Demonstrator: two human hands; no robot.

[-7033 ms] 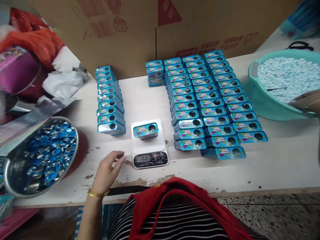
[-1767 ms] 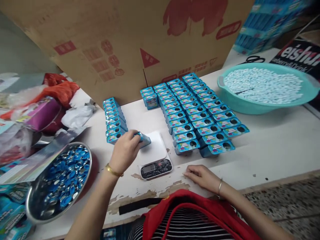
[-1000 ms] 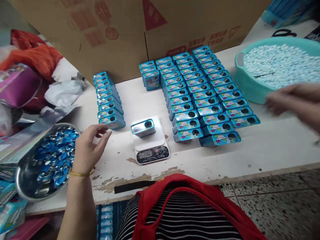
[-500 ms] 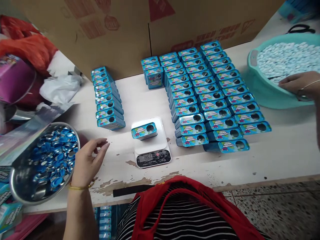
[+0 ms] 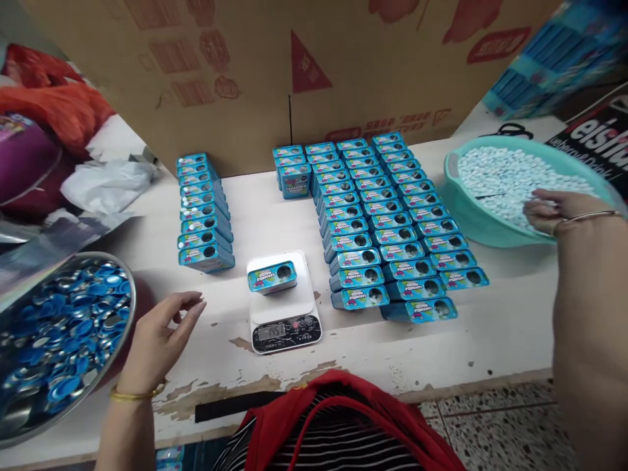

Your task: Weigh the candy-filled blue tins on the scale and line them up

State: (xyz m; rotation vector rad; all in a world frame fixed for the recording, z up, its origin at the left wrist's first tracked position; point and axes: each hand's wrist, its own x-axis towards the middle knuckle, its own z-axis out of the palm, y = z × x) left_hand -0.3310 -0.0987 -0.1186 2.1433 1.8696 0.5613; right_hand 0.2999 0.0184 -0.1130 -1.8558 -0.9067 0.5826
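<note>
My left hand (image 5: pixel 159 333) hovers over the table between the steel bowl of lids and the scale, thumb and fingers apart, holding nothing. On the white digital scale (image 5: pixel 284 307) stands one blue candy tin (image 5: pixel 272 277) with a round hole in its top; the display seems to read 145.1. Over at the right, my right hand (image 5: pixel 547 208) is at the near part of the pale candies (image 5: pixel 510 173) in a turquoise basin (image 5: pixel 495 226). Its fingers are curled together, with whitish pieces showing at them; how many is hidden.
Several rows of blue tins (image 5: pixel 397 235) stand right of the scale, and another row (image 5: pixel 203 216) stands to its left. The steel bowl (image 5: pixel 130 281) holds blue-and-silver lids (image 5: pixel 73 333). A large cardboard box (image 5: pixel 245 72) walls off the back. Scissors (image 5: pixel 513 131) lie behind the basin.
My view has shifted, bringing the whole basin into sight. My right hand's fingers have curled in at the candies. The left hand and the tin on the scale stay much the same.
</note>
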